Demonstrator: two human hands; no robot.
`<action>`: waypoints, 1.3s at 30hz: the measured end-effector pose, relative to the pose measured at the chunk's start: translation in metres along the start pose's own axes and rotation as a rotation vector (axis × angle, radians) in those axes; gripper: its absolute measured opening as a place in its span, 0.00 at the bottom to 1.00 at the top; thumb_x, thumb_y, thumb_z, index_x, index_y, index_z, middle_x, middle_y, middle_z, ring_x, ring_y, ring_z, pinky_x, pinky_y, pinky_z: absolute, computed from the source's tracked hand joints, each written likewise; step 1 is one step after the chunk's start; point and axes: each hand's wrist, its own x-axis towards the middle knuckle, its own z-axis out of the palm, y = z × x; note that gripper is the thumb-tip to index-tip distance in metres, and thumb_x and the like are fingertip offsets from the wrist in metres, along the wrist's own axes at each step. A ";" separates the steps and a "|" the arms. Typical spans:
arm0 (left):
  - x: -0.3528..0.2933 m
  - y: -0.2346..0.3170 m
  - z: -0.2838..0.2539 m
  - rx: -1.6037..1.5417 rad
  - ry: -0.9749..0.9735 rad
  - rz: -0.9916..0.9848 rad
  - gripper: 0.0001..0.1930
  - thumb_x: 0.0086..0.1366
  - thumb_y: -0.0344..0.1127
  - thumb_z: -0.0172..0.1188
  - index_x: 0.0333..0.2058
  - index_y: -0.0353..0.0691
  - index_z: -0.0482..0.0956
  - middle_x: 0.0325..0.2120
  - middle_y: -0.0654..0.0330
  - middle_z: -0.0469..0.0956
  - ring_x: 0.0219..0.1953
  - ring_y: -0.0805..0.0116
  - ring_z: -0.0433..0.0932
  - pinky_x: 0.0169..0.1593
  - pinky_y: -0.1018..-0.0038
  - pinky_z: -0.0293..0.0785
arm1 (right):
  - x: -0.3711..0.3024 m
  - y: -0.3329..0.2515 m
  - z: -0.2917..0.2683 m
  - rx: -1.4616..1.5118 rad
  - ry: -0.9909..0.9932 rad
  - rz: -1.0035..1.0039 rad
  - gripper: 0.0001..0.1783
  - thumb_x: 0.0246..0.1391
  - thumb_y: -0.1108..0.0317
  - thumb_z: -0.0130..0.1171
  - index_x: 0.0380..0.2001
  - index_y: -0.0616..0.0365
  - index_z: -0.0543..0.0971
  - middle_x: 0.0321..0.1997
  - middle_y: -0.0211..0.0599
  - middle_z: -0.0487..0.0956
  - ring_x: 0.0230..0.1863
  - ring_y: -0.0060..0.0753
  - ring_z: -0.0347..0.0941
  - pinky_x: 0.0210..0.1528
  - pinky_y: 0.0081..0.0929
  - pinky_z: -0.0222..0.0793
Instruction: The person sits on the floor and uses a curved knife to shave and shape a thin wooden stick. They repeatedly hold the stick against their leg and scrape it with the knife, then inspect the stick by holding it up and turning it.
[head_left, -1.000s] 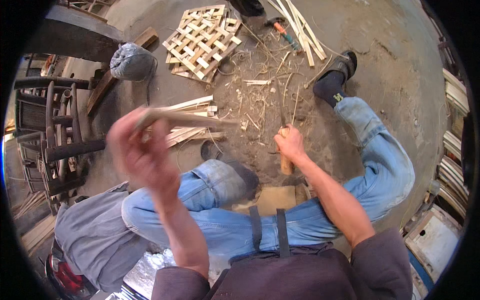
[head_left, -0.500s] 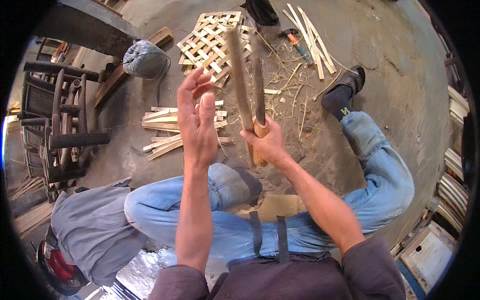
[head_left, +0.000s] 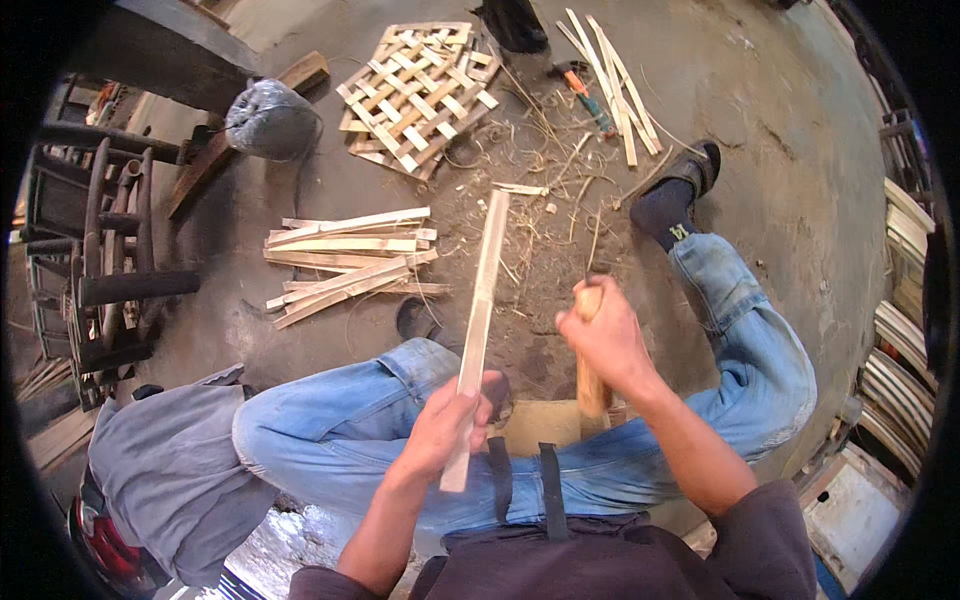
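Observation:
My left hand [head_left: 447,425] is closed around the lower part of a flat, pale bamboo strip [head_left: 485,280]. The strip points up and away, with its lower end sticking out below my fingers. To the right, and apart from it, my right hand [head_left: 612,335] grips the thick wooden handle [head_left: 592,385] of a knife. Its dark blade is seen nearly end-on above my fist, so its length does not show. On the ground to the left lies a loose pile of split bamboo strips [head_left: 345,245]. Beyond it is an openwork woven bamboo panel [head_left: 415,95].
Several long pale strips [head_left: 615,85] lie at the far right beside an orange-and-green-handled tool [head_left: 585,95]. Thin shavings [head_left: 560,200] litter the ground. A grey plastic-wrapped bundle [head_left: 272,120] and dark bamboo chairs [head_left: 110,230] stand left; a grey cloth [head_left: 180,460] hangs at lower left.
My left hand has gone from raised with fingers apart to gripping the bamboo strip, lower down. My right hand has moved right with the knife, away from the strip that was beside it.

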 end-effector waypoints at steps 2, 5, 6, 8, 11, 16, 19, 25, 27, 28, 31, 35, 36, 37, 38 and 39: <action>-0.004 -0.005 -0.002 -0.087 -0.039 -0.121 0.21 0.73 0.47 0.44 0.53 0.36 0.70 0.26 0.66 0.70 0.19 0.77 0.68 0.24 0.78 0.67 | -0.032 -0.038 -0.016 -0.088 -0.283 0.014 0.26 0.46 0.65 0.60 0.48 0.65 0.68 0.32 0.51 0.79 0.31 0.49 0.79 0.39 0.40 0.75; 0.003 -0.025 0.001 -0.067 0.064 -0.147 0.20 0.73 0.48 0.46 0.50 0.37 0.72 0.25 0.65 0.71 0.18 0.75 0.67 0.25 0.78 0.68 | -0.067 -0.071 -0.024 -0.141 -0.486 -0.288 0.27 0.51 0.59 0.61 0.49 0.65 0.66 0.38 0.60 0.78 0.39 0.65 0.76 0.40 0.51 0.73; 0.005 -0.030 0.003 -0.090 0.062 -0.140 0.19 0.71 0.46 0.46 0.50 0.37 0.72 0.27 0.64 0.72 0.20 0.75 0.69 0.25 0.77 0.69 | -0.065 -0.064 -0.023 -0.194 -0.464 -0.333 0.27 0.51 0.57 0.61 0.47 0.64 0.67 0.38 0.60 0.78 0.38 0.64 0.76 0.39 0.51 0.73; 0.011 -0.029 0.012 -0.181 0.035 -0.200 0.18 0.70 0.43 0.47 0.52 0.38 0.70 0.30 0.63 0.73 0.25 0.74 0.71 0.27 0.77 0.71 | -0.041 -0.038 -0.018 -0.335 -0.464 -0.357 0.25 0.54 0.54 0.60 0.42 0.64 0.68 0.38 0.58 0.78 0.38 0.61 0.77 0.40 0.50 0.73; 0.001 -0.027 0.007 -0.295 -0.004 -0.270 0.25 0.68 0.41 0.47 0.62 0.39 0.61 0.39 0.60 0.74 0.32 0.73 0.73 0.29 0.76 0.75 | 0.022 0.017 -0.011 -0.606 -0.430 -0.168 0.23 0.54 0.55 0.59 0.41 0.63 0.68 0.38 0.54 0.79 0.39 0.58 0.78 0.41 0.50 0.74; -0.025 -0.012 0.008 -0.323 0.042 -0.185 0.37 0.66 0.46 0.50 0.70 0.45 0.47 0.56 0.53 0.69 0.45 0.64 0.76 0.39 0.73 0.79 | 0.016 0.068 0.004 -0.558 -0.483 -0.260 0.22 0.50 0.59 0.63 0.42 0.60 0.67 0.36 0.55 0.79 0.39 0.61 0.77 0.40 0.51 0.73; -0.036 0.015 0.013 -0.319 0.147 -0.016 0.44 0.62 0.53 0.54 0.70 0.42 0.45 0.65 0.48 0.58 0.60 0.55 0.70 0.52 0.65 0.75 | 0.009 0.084 0.021 -0.521 -0.515 -0.248 0.22 0.51 0.61 0.62 0.44 0.58 0.68 0.38 0.56 0.79 0.39 0.63 0.76 0.40 0.53 0.71; -0.022 0.036 0.019 -0.247 0.413 0.537 0.41 0.64 0.48 0.54 0.70 0.40 0.47 0.70 0.54 0.48 0.72 0.55 0.45 0.67 0.59 0.54 | 0.014 0.072 0.040 -0.392 -0.485 -0.152 0.23 0.50 0.61 0.60 0.43 0.63 0.65 0.34 0.61 0.78 0.39 0.66 0.76 0.41 0.54 0.71; -0.007 0.041 0.030 -0.379 0.560 0.730 0.31 0.66 0.44 0.49 0.65 0.40 0.56 0.56 0.57 0.65 0.55 0.65 0.67 0.55 0.66 0.65 | 0.013 0.071 0.048 -0.359 -0.445 -0.122 0.24 0.50 0.60 0.60 0.42 0.65 0.65 0.33 0.62 0.79 0.39 0.68 0.76 0.42 0.54 0.71; 0.001 0.036 0.027 -0.378 0.590 0.850 0.28 0.67 0.43 0.48 0.64 0.41 0.58 0.49 0.59 0.68 0.47 0.69 0.69 0.51 0.69 0.67 | 0.012 0.074 0.054 -0.338 -0.420 -0.110 0.24 0.50 0.60 0.60 0.42 0.65 0.65 0.33 0.62 0.79 0.38 0.68 0.76 0.42 0.54 0.72; 0.029 0.061 0.038 -0.378 0.663 1.222 0.19 0.71 0.44 0.46 0.54 0.41 0.67 0.22 0.69 0.62 0.21 0.80 0.60 0.28 0.79 0.61 | 0.005 0.059 0.065 -0.283 -0.363 -0.079 0.24 0.50 0.60 0.60 0.43 0.65 0.65 0.33 0.63 0.78 0.38 0.68 0.76 0.41 0.53 0.72; 0.049 0.078 0.020 -0.150 0.367 1.481 0.23 0.70 0.54 0.49 0.48 0.38 0.71 0.16 0.71 0.55 0.16 0.81 0.53 0.20 0.82 0.48 | -0.015 0.011 0.051 -0.018 -0.418 -0.348 0.26 0.51 0.59 0.60 0.47 0.64 0.65 0.33 0.64 0.77 0.37 0.67 0.76 0.41 0.52 0.72; 0.051 0.084 0.017 -0.112 0.286 1.496 0.24 0.70 0.55 0.49 0.47 0.38 0.71 0.16 0.71 0.55 0.15 0.81 0.52 0.20 0.81 0.47 | -0.013 0.006 0.047 -0.009 -0.466 -0.400 0.24 0.50 0.59 0.59 0.45 0.65 0.68 0.34 0.63 0.77 0.38 0.66 0.76 0.40 0.52 0.73; 0.051 0.087 0.014 -0.074 0.205 1.508 0.25 0.69 0.57 0.49 0.46 0.38 0.72 0.16 0.71 0.54 0.15 0.81 0.52 0.20 0.81 0.47 | -0.004 0.009 0.047 -0.080 -0.475 -0.383 0.25 0.49 0.61 0.60 0.46 0.65 0.69 0.34 0.62 0.78 0.37 0.65 0.77 0.40 0.50 0.73; 0.051 0.089 0.014 -0.045 0.236 1.501 0.28 0.67 0.62 0.50 0.42 0.37 0.72 0.16 0.70 0.53 0.15 0.81 0.50 0.20 0.80 0.45 | 0.010 0.015 0.044 -0.156 -0.471 -0.366 0.25 0.48 0.62 0.61 0.46 0.65 0.70 0.33 0.61 0.79 0.36 0.64 0.77 0.39 0.48 0.74; 0.051 0.090 0.015 -0.048 0.225 1.499 0.29 0.66 0.63 0.50 0.41 0.36 0.72 0.16 0.70 0.53 0.15 0.81 0.50 0.20 0.80 0.45 | 0.026 0.036 0.050 -0.151 -0.403 -0.336 0.24 0.46 0.64 0.60 0.45 0.66 0.71 0.32 0.60 0.79 0.36 0.61 0.78 0.38 0.47 0.75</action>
